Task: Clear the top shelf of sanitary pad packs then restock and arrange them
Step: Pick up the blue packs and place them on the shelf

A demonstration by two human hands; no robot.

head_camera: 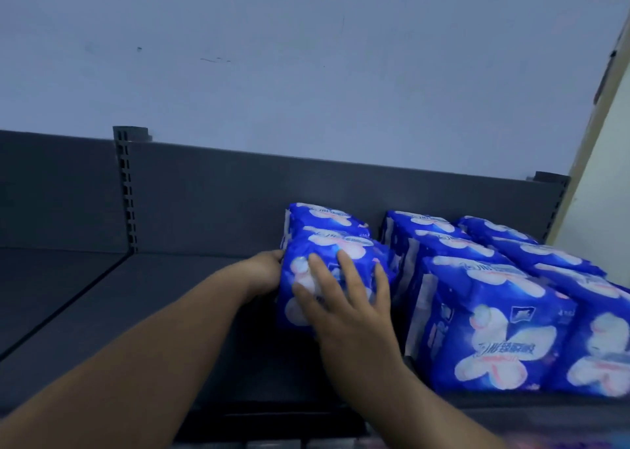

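Right hand — 4 fingers spread flat — presses the blue plastic petal-printed pad pack; left hand grips its 9 o'clock edge.

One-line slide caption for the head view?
Left hand and right hand hold a blue pad pack at the dark shelf, in front of another pack, left of two stocked rows.
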